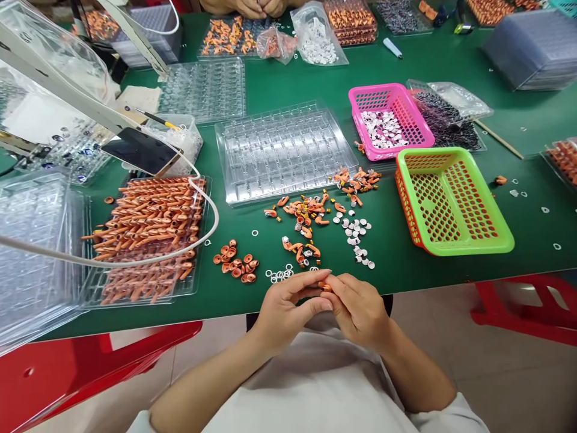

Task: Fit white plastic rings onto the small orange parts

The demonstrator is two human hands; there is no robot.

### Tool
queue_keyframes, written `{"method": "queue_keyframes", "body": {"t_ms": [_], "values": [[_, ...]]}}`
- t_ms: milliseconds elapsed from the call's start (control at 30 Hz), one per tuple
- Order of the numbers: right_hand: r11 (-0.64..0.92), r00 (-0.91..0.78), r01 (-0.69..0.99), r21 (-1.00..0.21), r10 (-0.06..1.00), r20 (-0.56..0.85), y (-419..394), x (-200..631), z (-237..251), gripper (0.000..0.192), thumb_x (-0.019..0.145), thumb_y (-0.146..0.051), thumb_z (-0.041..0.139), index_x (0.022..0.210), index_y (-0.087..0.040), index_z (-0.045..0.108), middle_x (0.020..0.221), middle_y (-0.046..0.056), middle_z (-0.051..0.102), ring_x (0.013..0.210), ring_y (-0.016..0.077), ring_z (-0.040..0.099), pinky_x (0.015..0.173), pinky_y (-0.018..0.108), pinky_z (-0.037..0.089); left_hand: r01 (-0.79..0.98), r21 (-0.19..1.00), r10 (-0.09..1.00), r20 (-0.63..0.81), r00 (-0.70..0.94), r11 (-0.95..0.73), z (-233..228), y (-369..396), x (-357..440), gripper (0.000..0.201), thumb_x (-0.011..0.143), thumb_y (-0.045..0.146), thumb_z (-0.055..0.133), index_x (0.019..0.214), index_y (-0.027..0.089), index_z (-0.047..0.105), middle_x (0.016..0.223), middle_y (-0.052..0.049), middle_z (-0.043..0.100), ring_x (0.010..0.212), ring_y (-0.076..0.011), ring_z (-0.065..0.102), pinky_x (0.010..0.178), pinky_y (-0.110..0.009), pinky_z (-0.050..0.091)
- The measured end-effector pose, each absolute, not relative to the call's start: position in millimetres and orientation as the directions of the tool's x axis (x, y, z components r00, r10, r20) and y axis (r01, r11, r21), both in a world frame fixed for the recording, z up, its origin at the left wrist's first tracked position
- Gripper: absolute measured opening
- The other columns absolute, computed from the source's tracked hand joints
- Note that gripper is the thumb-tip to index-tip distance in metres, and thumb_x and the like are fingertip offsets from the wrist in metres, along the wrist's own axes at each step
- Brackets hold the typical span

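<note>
My left hand and my right hand meet at the table's front edge, fingers closed together around a small orange-copper part, mostly hidden by the fingertips. Just beyond them lie white rings and a loose heap of curved orange pieces with yellow and dark ends. Copper-coloured cup-shaped caps are scattered left of the rings. To the right of the curved pieces are small white discs.
A clear compartment tray lies mid-table. Rows of orange stems fill a tray at left, under a white cable. Green and pink baskets stand right. A phone rests at left. Another person's hands are opposite.
</note>
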State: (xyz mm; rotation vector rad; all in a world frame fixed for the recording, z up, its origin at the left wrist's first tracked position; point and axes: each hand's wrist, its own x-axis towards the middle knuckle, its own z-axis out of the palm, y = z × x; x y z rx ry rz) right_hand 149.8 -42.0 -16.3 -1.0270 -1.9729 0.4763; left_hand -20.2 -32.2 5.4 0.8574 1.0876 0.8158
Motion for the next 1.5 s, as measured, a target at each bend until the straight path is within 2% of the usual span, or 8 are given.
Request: {"method": "queue_keyframes", "body": {"t_ms": [167, 400, 633, 867, 1067, 1333, 1500], "values": [[0.614, -0.302, 0.499, -0.612, 0.785, 0.541, -42.9, 149.5, -17.3, 0.032, 0.095, -0.013, 0.048, 0.127, -0.012, 0.055, 0.085, 0.011, 0.068, 0.069, 0.0196, 0.065, 0.055, 0.028, 0.054, -0.229, 0.810, 0.836, -0.485, 0.256, 0.540, 8.6, -32.0, -16.4, 0.039, 0.065, 0.018, 0.086, 0.104, 0.019, 0.078, 0.102, -0.009, 0.078, 0.090, -0.0245, 0.074, 0.084, -0.034, 0.062], [0.650, -0.316, 0.499, -0.574, 0.753, 0.577, -42.4, 151.5, -14.4, 0.039, 0.094, -0.011, 0.051, 0.133, -0.010, 0.051, 0.087, 0.013, 0.069, 0.074, 0.0213, 0.068, 0.056, 0.029, 0.056, -0.283, 0.806, 0.847, -0.444, 0.292, 0.520, 7.5, -32.7, -16.0, 0.038, 0.067, 0.015, 0.085, 0.104, 0.021, 0.077, 0.107, -0.008, 0.077, 0.088, -0.0212, 0.074, 0.082, -0.030, 0.062], [0.663, -0.295, 0.485, -0.571, 0.738, 0.607, -42.9, 150.6, -18.4, 0.043, 0.093, -0.012, 0.051, 0.137, -0.012, 0.050, 0.091, 0.012, 0.072, 0.081, 0.0217, 0.071, 0.064, 0.030, 0.062, -0.308, 0.787, 0.837, -0.444, 0.318, 0.535, 10.6, -36.0, -15.4, 0.037, 0.073, 0.017, 0.081, 0.110, 0.022, 0.074, 0.110, -0.009, 0.076, 0.104, -0.0244, 0.071, 0.088, -0.032, 0.060], [0.690, -0.298, 0.459, -0.559, 0.713, 0.635, -43.0, 147.3, -17.0, 0.046, 0.093, -0.010, 0.050, 0.139, -0.009, 0.048, 0.095, 0.015, 0.073, 0.085, 0.0229, 0.072, 0.068, 0.032, 0.064, -0.348, 0.769, 0.839, -0.440, 0.321, 0.537, 12.1, -39.9, -16.0, 0.035, 0.075, 0.013, 0.079, 0.108, 0.024, 0.074, 0.104, -0.006, 0.077, 0.093, -0.0194, 0.072, 0.080, -0.027, 0.061], [0.716, -0.301, 0.446, -0.537, 0.685, 0.663, -42.0, 144.3, -14.2, 0.042, 0.092, -0.008, 0.051, 0.135, -0.006, 0.051, 0.091, 0.015, 0.072, 0.086, 0.0231, 0.072, 0.069, 0.032, 0.063, -0.373, 0.757, 0.841, -0.446, 0.306, 0.537, 14.8, -43.6, -16.6, 0.034, 0.074, 0.013, 0.080, 0.106, 0.023, 0.074, 0.101, -0.006, 0.077, 0.091, -0.0201, 0.072, 0.078, -0.028, 0.061], [0.702, -0.292, 0.412, -0.580, 0.705, 0.646, -38.3, 137.6, -20.2, 0.043, 0.092, -0.009, 0.050, 0.135, -0.009, 0.051, 0.091, 0.014, 0.072, 0.085, 0.0227, 0.072, 0.069, 0.032, 0.063, -0.400, 0.757, 0.856, -0.449, 0.255, 0.516, 12.7, -42.7, -20.0, 0.034, 0.074, 0.013, 0.080, 0.106, 0.023, 0.074, 0.098, -0.005, 0.077, 0.087, -0.0162, 0.071, 0.077, -0.023, 0.060], [0.666, -0.282, 0.407, -0.625, 0.742, 0.608, -34.9, 137.3, -24.6, 0.036, 0.093, -0.010, 0.050, 0.129, -0.009, 0.056, 0.091, 0.014, 0.071, 0.084, 0.0222, 0.071, 0.066, 0.031, 0.062, -0.376, 0.756, 0.843, -0.460, 0.278, 0.536, 7.4, -36.4, -22.8, 0.035, 0.074, 0.014, 0.081, 0.107, 0.022, 0.073, 0.104, -0.006, 0.076, 0.098, -0.0181, 0.070, 0.081, -0.023, 0.059]]}}
